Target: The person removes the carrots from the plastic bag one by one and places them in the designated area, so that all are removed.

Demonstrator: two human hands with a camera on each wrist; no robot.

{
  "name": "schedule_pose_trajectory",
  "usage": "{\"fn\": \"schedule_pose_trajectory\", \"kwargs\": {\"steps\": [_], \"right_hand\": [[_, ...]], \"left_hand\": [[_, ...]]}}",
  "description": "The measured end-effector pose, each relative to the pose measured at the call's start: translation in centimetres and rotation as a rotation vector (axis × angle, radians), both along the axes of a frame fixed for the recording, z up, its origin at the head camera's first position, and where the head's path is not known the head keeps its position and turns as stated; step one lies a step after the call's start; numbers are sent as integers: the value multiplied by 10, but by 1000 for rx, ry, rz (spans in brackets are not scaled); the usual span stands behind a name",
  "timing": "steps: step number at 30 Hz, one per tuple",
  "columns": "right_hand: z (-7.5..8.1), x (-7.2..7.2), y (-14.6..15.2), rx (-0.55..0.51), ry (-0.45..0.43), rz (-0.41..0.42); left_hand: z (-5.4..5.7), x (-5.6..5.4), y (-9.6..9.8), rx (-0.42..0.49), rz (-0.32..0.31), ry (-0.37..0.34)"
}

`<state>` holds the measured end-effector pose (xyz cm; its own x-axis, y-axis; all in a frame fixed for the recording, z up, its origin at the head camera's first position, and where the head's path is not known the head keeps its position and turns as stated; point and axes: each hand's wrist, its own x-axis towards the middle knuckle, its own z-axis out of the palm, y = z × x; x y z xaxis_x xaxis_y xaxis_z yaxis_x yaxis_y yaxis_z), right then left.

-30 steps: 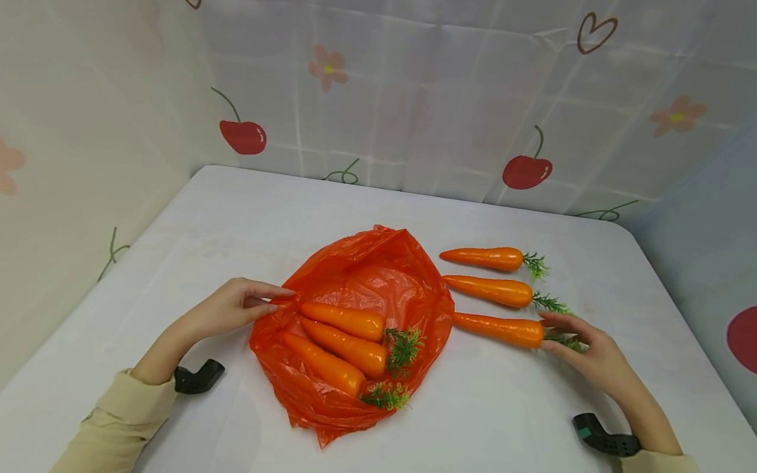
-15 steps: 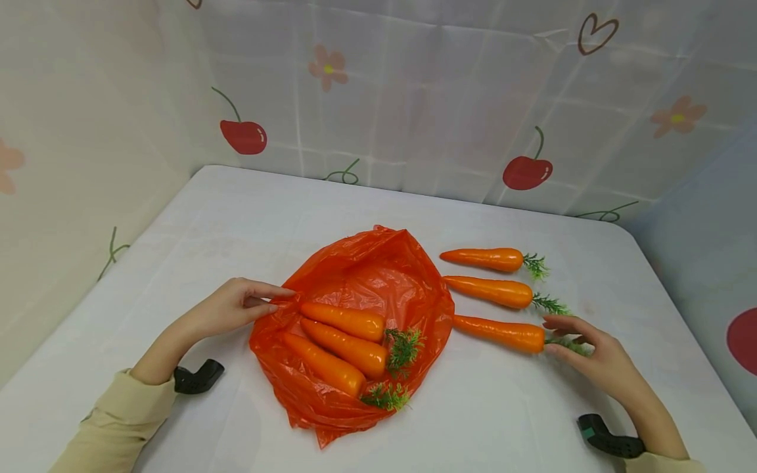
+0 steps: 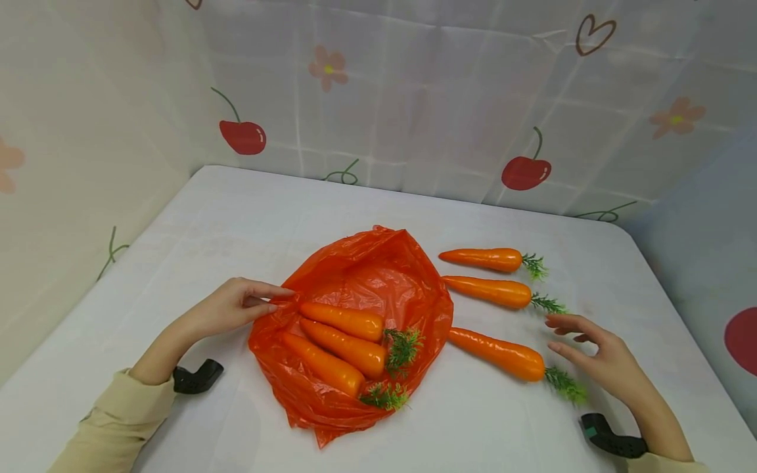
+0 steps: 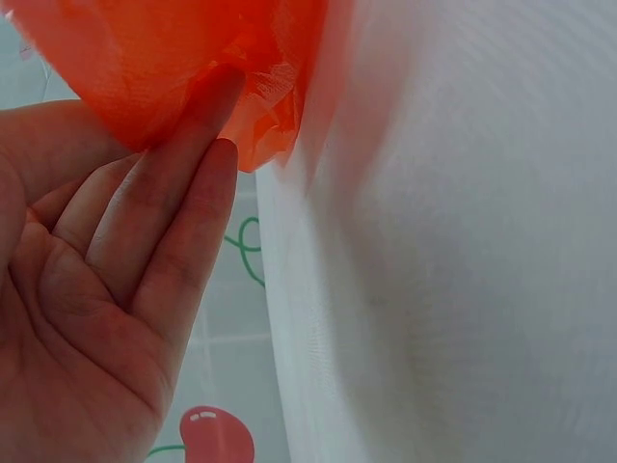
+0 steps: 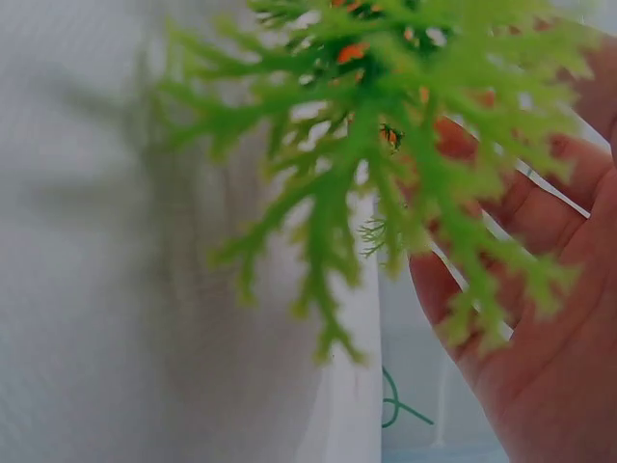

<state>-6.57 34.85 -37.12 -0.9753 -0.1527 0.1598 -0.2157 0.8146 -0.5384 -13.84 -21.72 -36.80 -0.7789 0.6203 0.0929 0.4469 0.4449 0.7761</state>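
Observation:
A red-orange plastic bag (image 3: pixel 408 282) lies spread on the table, its mouth held wide. Inside it are several orange carrots (image 3: pixel 343 320) with green tops. My left hand (image 3: pixel 230 305) pinches the bag's left edge; in the left wrist view, fingertips show through the thin plastic (image 4: pixel 183 58). To the right of the bag lie three more carrots, roughly side by side. The nearest carrot (image 3: pixel 503 353) lies slanted, its thin tip at the bag's edge. My right hand (image 3: pixel 597 351), fingers spread, is beside its green top (image 5: pixel 357 145) and holds nothing.
The far carrot (image 3: pixel 481 259) and the middle carrot (image 3: pixel 491 291) lie right of the bag. A white table (image 3: pixel 266 203) is bounded by printed cloth walls (image 3: pixel 414 98) at the back and sides. Black devices (image 3: pixel 198 376) are worn on both wrists.
The nearest loose carrot has been let go by my right hand, and its leafy end has swung toward the front. My right hand moved slightly right and opened. The left hand stayed still.

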Motion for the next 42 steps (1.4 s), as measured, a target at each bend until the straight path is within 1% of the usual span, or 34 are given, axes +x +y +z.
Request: {"fn": "schedule_pose_trajectory", "kwargs": {"steps": [7,11,13,18,20,22,24,26,30,33,35,37,42], "right_hand": [[2,1,-1,-9,29,25],[-2,0,4,-23,40,27],[-11,-3,12,-20,56,21],[-38,-13,35,-8,106,11],[-42,-16,39,-8,117,15],[-42,-17,38,-6,131,23],[-35,-16,32,-9,143,35],[-21,-14,20,-24,151,45],[22,-5,-19,-49,142,54],[47,-1,-48,-57,140,79],[56,-3,-62,-69,151,114],[60,-6,-74,-80,156,152],[59,-19,-104,-140,146,255]], "left_hand": [[-1,0,0,3,2,1],[0,0,0,6,-1,-3],[0,0,1,6,-3,-5],[2,-1,1,3,-3,-14],[3,-1,1,2,-1,-17],[3,-1,1,3,-2,-16],[2,-1,1,4,2,-20],[1,-1,0,8,-1,-20],[-1,1,0,23,-6,-22],[0,2,0,28,-7,-19],[0,2,1,26,-7,-21],[1,2,1,22,-8,-16],[2,1,0,24,-12,-3]]}}
